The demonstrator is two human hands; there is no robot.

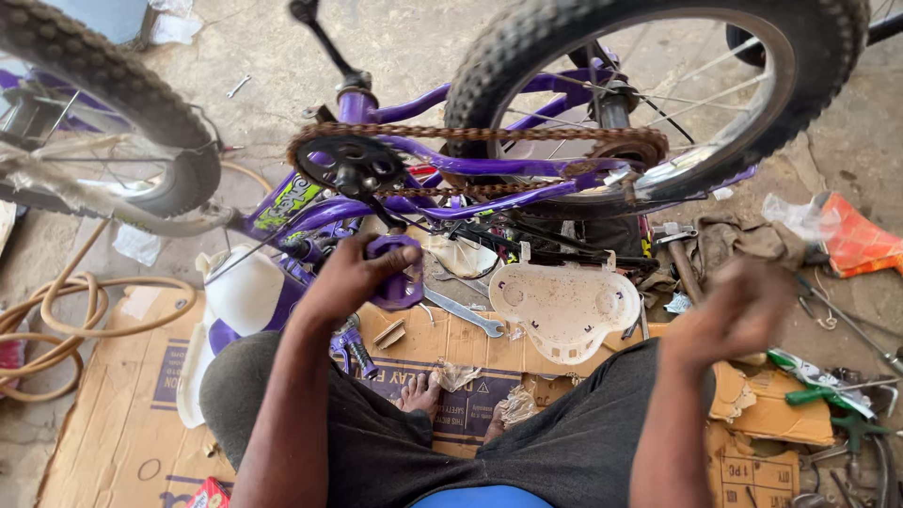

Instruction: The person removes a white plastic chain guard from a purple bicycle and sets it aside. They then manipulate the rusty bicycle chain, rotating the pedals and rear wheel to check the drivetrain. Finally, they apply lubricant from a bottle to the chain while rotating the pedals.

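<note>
Bicycle work on flattened cardboard [113, 423] on the floor: a purple bicycle frame [451, 167] lies upturned, rusty chain [470, 134] already seated on the chainring [346, 162]. Left hand [350, 275] grips the purple pedal [400, 273] at the crank's lower end. A wrench [466, 313] and the detached cream chain guard [562, 306] lie apart, unfitted. Right hand [738, 310] is blurred, apparently empty; its fingers cannot be read.

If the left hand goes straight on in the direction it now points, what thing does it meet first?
The left hand already grips the purple pedal and points up toward the bicycle. Straight on, it would probably meet the black chainring with its rusty chain first, though the depth is hard to judge from this view.
</note>
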